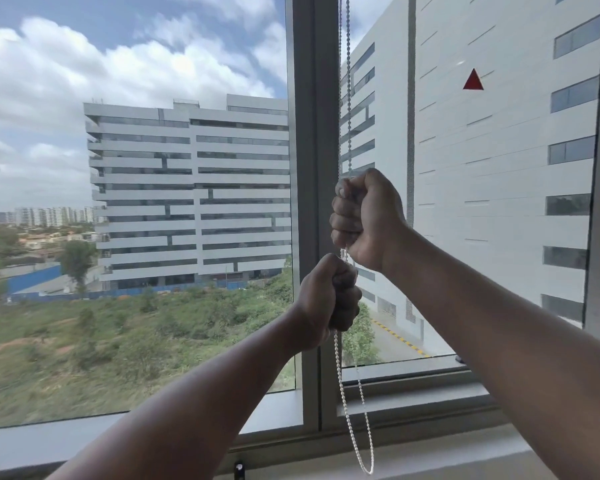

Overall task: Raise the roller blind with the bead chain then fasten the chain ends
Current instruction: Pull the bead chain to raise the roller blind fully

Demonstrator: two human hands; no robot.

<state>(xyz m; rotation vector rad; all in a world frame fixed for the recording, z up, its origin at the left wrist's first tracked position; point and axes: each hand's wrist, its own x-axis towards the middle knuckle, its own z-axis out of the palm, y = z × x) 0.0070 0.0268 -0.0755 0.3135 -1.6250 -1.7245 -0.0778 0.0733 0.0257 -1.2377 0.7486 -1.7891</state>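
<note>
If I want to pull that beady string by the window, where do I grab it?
Grab the bead chain on the straight part that hangs beside the window frame, just above the right hand, probably. Reach from the room side and close your fist around it, like the left hand does lower down. The bottom loop hangs slack, so pulling there gives less control.

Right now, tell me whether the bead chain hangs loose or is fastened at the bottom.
Loose. Below the left hand the bead chain hangs as a free loop near the sill, attached to nothing.
</note>
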